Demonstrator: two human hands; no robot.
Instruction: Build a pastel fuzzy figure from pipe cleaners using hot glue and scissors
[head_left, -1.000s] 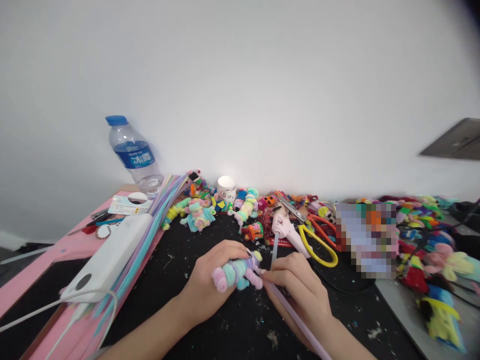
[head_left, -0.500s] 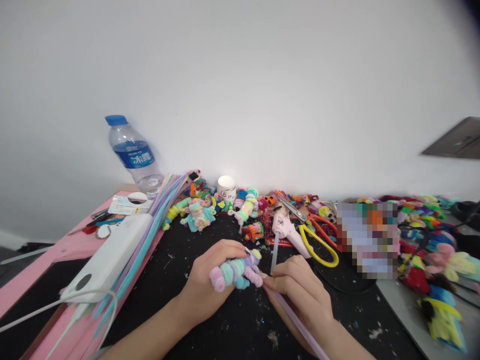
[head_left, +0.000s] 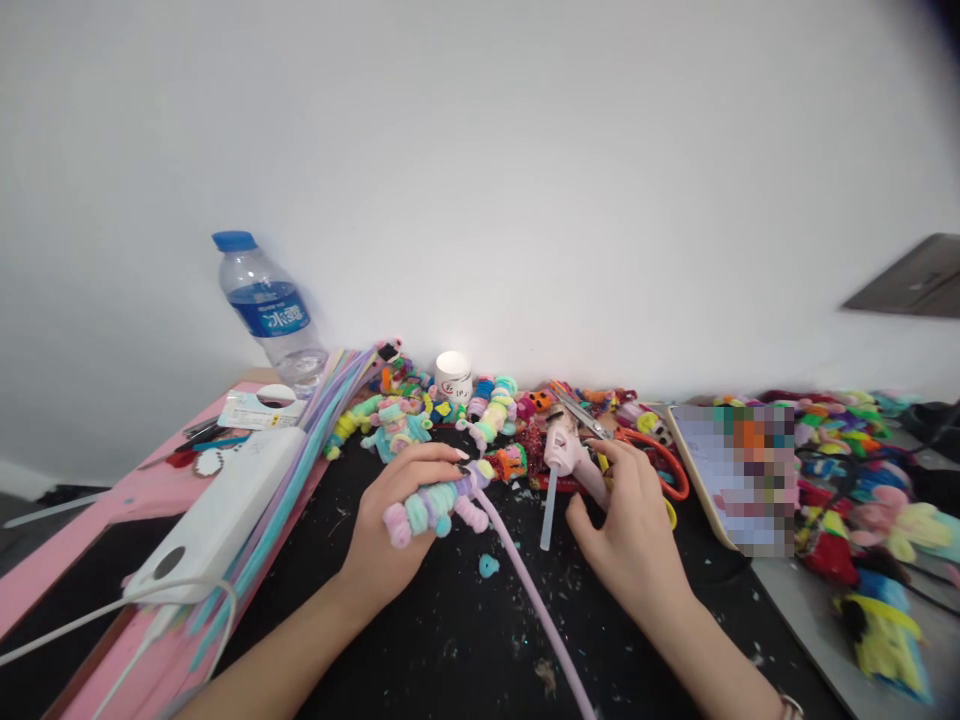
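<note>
My left hand (head_left: 401, 510) is closed around a small pastel pipe-cleaner figure (head_left: 431, 508), made of coiled pink, turquoise, lilac and yellow sections. From the figure a long lilac pipe cleaner (head_left: 532, 590) trails down toward the near edge. My right hand (head_left: 626, 520) has its thumb and fingers apart, on either side of the handle of a pale pink glue gun (head_left: 566, 452); whether it touches the handle is unclear. A translucent glue stick (head_left: 550, 510) pokes out of the gun toward me. Between the hands, a small blue piece (head_left: 489, 566) lies on the black mat (head_left: 450, 650).
Scissors with orange and yellow handles (head_left: 660, 460) lie behind my right hand. Finished fuzzy figures (head_left: 401, 428) line the wall beside a paper cup (head_left: 453, 375). At left are pipe cleaners (head_left: 300, 490), a white power strip (head_left: 217, 515) and a water bottle (head_left: 266, 310); a tablet (head_left: 694, 470) rests right.
My right hand has let go of the lilac pipe cleaner and moved up and right to the glue gun. My left hand shifted left and up with the figure. The blue piece now shows on the mat.
</note>
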